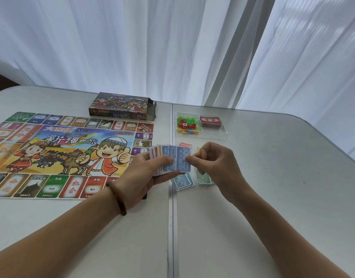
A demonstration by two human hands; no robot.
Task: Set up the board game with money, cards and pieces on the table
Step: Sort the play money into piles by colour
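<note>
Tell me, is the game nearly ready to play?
About halfway, I'd say. The board lies open and a few money piles are sorted beside it. The left hand holds a fan of notes; the right hand pinches a blue 2000 note from it. The pieces and red cards sit in the clear tray, not yet set out.

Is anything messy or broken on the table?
Nothing is broken or spilled. The board lies flat, and the pieces sit in their clear tray. Only the teal money pile, under the bills the left hand holds, is fanned out a bit untidily.
</note>
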